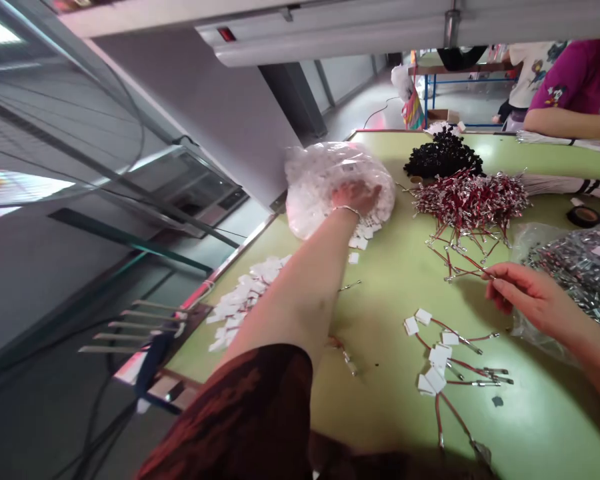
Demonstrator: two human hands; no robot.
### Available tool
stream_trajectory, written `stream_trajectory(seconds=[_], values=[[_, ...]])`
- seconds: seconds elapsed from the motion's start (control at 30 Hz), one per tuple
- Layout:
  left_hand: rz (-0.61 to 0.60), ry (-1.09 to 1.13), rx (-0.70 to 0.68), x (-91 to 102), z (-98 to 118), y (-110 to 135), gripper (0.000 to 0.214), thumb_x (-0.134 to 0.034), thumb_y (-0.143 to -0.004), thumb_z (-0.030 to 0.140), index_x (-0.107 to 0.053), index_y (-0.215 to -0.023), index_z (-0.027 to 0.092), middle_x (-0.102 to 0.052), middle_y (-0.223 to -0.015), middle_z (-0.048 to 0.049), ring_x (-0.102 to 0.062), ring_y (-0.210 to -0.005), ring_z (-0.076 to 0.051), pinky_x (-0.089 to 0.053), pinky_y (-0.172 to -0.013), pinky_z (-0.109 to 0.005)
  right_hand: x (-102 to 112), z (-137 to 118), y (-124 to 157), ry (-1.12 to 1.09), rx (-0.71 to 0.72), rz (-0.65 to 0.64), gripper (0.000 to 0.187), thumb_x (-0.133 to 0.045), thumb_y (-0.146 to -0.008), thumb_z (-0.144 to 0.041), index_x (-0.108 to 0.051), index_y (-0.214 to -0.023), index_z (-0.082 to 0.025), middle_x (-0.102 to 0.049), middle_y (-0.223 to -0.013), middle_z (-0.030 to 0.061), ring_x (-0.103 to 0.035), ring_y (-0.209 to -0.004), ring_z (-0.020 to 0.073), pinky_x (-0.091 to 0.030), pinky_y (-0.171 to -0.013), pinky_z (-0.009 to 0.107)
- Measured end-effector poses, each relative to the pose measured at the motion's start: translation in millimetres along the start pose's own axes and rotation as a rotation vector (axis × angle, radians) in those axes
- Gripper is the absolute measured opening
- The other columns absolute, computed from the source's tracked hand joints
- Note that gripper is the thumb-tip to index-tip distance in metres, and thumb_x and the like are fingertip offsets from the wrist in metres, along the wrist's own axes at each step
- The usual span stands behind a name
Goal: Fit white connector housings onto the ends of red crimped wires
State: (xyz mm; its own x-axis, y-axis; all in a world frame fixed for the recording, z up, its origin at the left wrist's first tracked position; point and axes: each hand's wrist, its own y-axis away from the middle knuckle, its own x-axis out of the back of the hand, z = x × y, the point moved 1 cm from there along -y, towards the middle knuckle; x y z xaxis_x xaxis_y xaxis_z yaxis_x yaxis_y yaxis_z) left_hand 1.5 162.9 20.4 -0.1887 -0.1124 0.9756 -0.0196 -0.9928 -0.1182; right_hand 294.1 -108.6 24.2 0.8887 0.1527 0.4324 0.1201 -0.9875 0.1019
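My left hand (356,196) reaches into a clear plastic bag (305,177) full of small white plastic connectors. Its fingers are mostly hidden among them, so their grip is unclear. On the right, my right hand (533,293) pinches a short red wire (473,261) with metal terminals between thumb and fingers, just below a heap of similar red wires (473,200). Several white connectors with red wires attached (439,357) lie in front of me. Under my left forearm spreads a pile of white connectors with wires (250,293), partly covered by the arm.
Black small parts (445,153) are heaped at the back. A clear bag of metal terminals (575,267) lies at the right, near a roll of black tape (584,215). A co-worker's arm (570,123) rests across the table. Metal prongs (130,330) jut from the left edge.
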Motion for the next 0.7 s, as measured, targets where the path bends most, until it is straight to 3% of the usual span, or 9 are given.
stream_trajectory(seconds=[0.13,0.3,0.4,0.47,0.53,0.6,0.67,0.7], values=[[-0.017,0.04,0.032,-8.8,15,33,0.072,-0.023,-0.084,0.069,-0.056,-0.125,0.02,-0.052,-0.134,-0.0157,-0.042,-0.123,-0.038,-0.031,-0.098,-0.052,-3,-3,5,-0.013,0.0,-0.053,0.021,-0.05,-0.086,-0.037,-0.061,-0.095,-0.021,-0.067,-0.081,0.0056,-0.058,-0.062,0.0148,-0.048,-0.056,0.03],[-0.023,0.013,0.004,-11.8,25,59,0.068,-0.02,-0.088,0.063,-0.053,-0.129,0.02,-0.049,-0.137,-0.0156,-0.04,-0.126,-0.035,-0.029,-0.101,-0.051,2,-16,9,-0.118,0.004,-0.03,0.012,-0.057,-0.08,-0.032,-0.062,-0.084,-0.021,-0.069,-0.089,0.0084,-0.063,-0.079,0.0197,-0.051,-0.074,0.036],[-0.005,0.033,-0.031,1.9,27,72,0.063,-0.029,-0.088,0.059,-0.042,-0.14,0.024,-0.04,-0.145,-0.0132,-0.035,-0.131,-0.033,-0.027,-0.104,-0.051,4,-22,12,-0.192,0.001,-0.041,0.01,-0.058,-0.074,-0.026,-0.061,-0.083,-0.022,-0.064,-0.075,0.0046,-0.06,-0.069,0.0179,-0.05,-0.066,0.034],[0.038,0.035,-0.103,17.7,29,88,0.056,-0.037,-0.088,0.053,-0.05,-0.134,0.024,-0.042,-0.144,-0.0117,-0.037,-0.131,-0.033,-0.03,-0.104,-0.05,5,-22,13,-0.255,-0.024,-0.07,0.014,-0.057,-0.072,-0.024,-0.06,-0.085,-0.022,-0.059,-0.068,0.0014,-0.057,-0.062,0.0158,-0.048,-0.06,0.032],[0.034,0.029,-0.204,31.7,32,113,0.044,-0.042,-0.088,0.046,-0.066,-0.112,0.019,-0.06,-0.122,-0.0129,-0.051,-0.115,-0.03,-0.04,-0.095,-0.043,5,-19,14,-0.326,-0.065,-0.106,0.015,-0.056,-0.073,-0.025,-0.061,-0.087,-0.022,-0.054,-0.066,-0.0004,-0.053,-0.056,0.0135,-0.047,-0.056,0.03],[-0.098,0.028,-0.165,37.3,34,143,0.042,-0.043,-0.086,0.049,-0.069,-0.091,0.017,-0.068,-0.09,-0.0122,-0.062,-0.088,-0.027,-0.048,-0.076,-0.038,5,-16,13,-0.371,-0.095,-0.117,0.015,-0.054,-0.078,-0.031,-0.061,-0.088,-0.022,-0.046,-0.061,-0.0028,-0.043,-0.049,0.0108,-0.045,-0.05,0.029],[-0.26,0.02,-0.229,33.2,37,171,0.039,-0.05,-0.081,0.054,-0.067,-0.082,0.019,-0.068,-0.079,-0.0097,-0.063,-0.079,-0.026,-0.048,-0.068,-0.034,6,-13,12,-0.364,-0.098,-0.098,0.022,-0.051,-0.083,-0.04,-0.061,-0.09,-0.021,-0.037,-0.056,-0.0054,-0.033,-0.045,0.0097,-0.04,-0.044,0.027],[-0.277,0.002,-0.257,29.1,39,182,0.036,-0.054,-0.08,0.052,-0.066,-0.084,0.019,-0.067,-0.081,-0.01,-0.063,-0.079,-0.026,-0.047,-0.067,-0.034,5,-12,11,-0.331,-0.096,-0.083,0.026,-0.048,-0.085,-0.043,-0.061,-0.091,-0.021,-0.034,-0.055,-0.0062,-0.031,-0.044,0.0097,-0.039,-0.043,0.026]])
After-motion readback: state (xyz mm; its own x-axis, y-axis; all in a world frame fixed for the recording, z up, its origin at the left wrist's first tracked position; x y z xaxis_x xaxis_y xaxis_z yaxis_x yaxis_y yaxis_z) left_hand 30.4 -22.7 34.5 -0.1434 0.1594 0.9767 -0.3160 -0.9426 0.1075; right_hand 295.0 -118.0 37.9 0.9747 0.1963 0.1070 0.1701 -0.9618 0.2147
